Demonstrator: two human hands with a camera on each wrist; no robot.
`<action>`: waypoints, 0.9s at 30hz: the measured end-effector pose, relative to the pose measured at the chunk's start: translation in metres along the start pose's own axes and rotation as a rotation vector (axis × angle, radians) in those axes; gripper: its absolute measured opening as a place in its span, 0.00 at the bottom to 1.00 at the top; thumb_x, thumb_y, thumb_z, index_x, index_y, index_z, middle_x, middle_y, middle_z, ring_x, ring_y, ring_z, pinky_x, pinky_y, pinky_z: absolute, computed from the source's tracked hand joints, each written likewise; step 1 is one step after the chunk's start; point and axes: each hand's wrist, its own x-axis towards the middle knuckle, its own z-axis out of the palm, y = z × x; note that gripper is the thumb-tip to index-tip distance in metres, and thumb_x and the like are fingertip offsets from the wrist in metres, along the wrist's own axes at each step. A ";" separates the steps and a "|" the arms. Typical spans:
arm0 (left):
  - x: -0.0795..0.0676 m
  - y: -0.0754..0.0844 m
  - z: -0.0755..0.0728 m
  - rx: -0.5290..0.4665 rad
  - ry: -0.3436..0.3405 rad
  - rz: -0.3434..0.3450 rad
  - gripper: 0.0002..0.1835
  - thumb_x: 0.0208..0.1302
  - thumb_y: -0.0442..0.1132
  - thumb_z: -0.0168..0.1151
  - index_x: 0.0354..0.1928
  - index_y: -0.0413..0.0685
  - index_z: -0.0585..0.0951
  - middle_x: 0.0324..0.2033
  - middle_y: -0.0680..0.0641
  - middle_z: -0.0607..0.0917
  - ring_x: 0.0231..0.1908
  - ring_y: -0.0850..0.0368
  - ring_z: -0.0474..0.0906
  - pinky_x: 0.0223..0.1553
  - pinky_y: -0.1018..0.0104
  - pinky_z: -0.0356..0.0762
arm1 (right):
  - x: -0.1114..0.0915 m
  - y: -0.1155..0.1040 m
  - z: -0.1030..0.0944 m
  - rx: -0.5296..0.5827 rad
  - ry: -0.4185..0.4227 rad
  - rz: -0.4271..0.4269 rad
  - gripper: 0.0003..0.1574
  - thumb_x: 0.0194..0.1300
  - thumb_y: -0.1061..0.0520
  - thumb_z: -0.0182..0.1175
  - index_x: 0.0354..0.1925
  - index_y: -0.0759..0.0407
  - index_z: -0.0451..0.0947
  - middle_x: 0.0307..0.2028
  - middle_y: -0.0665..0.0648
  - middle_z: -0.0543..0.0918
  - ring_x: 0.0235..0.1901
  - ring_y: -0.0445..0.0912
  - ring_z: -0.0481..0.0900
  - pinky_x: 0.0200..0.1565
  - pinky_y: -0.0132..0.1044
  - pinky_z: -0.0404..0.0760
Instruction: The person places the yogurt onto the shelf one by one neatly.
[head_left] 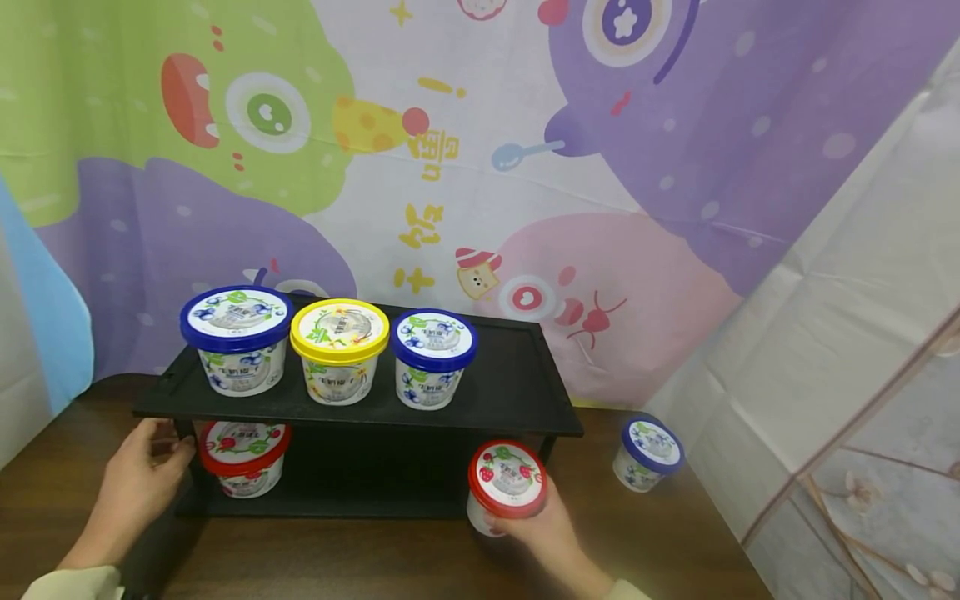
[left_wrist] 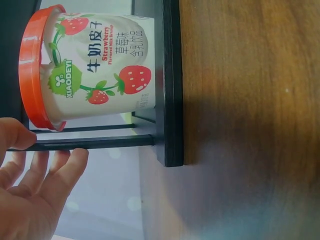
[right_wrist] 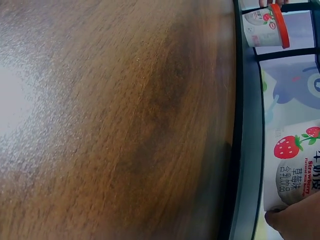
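A red-lidded strawberry milk cup (head_left: 508, 479) is in my right hand (head_left: 553, 537), at the right front of the lower tier of a black two-tier shelf (head_left: 517, 367). Fingers and thumb curl round its side; in the right wrist view its printed wall (right_wrist: 292, 165) overlaps the shelf's front edge. My left hand (head_left: 141, 475) holds the shelf's front left post (left_wrist: 100, 143) between thumb and fingers. Just beside that post, another red-lidded strawberry cup (left_wrist: 100, 70) stands upright on the lower tier.
On the upper tier stand a large blue-lidded cup (head_left: 240, 367), a yellow-lidded cup (head_left: 337, 379) and a smaller blue-lidded cup (head_left: 429, 385). One more blue-lidded cup (head_left: 648, 454) sits on the wooden table (head_left: 337, 558), right of the shelf. A printed curtain (head_left: 420, 183) hangs behind.
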 end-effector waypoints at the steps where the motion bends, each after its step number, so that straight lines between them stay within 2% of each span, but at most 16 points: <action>1: 0.000 0.000 0.000 0.000 -0.003 -0.003 0.21 0.64 0.34 0.50 0.57 0.29 0.64 0.48 0.24 0.71 0.45 0.28 0.71 0.40 0.35 0.73 | 0.000 0.000 0.000 0.005 -0.001 0.000 0.54 0.40 0.57 0.76 0.62 0.66 0.60 0.54 0.63 0.76 0.54 0.53 0.74 0.55 0.46 0.76; 12: -0.001 0.000 0.000 -0.004 0.017 0.022 0.20 0.64 0.33 0.51 0.55 0.29 0.65 0.46 0.24 0.72 0.44 0.29 0.72 0.39 0.35 0.73 | 0.001 0.000 0.004 0.008 -0.012 0.023 0.55 0.41 0.56 0.76 0.63 0.65 0.59 0.54 0.63 0.75 0.54 0.54 0.74 0.54 0.48 0.77; 18: 0.000 0.001 0.000 0.003 -0.005 -0.005 0.22 0.65 0.35 0.50 0.58 0.30 0.63 0.47 0.24 0.71 0.45 0.28 0.71 0.39 0.34 0.73 | 0.002 0.000 0.007 0.031 -0.016 0.028 0.55 0.42 0.57 0.76 0.63 0.65 0.57 0.56 0.63 0.74 0.55 0.55 0.74 0.56 0.50 0.76; 27: -0.001 0.001 0.000 0.003 -0.001 -0.005 0.22 0.65 0.34 0.50 0.58 0.30 0.63 0.47 0.24 0.71 0.45 0.28 0.71 0.40 0.34 0.73 | 0.004 -0.002 0.011 0.059 -0.013 0.005 0.54 0.42 0.57 0.76 0.63 0.65 0.58 0.55 0.62 0.75 0.54 0.53 0.74 0.54 0.45 0.77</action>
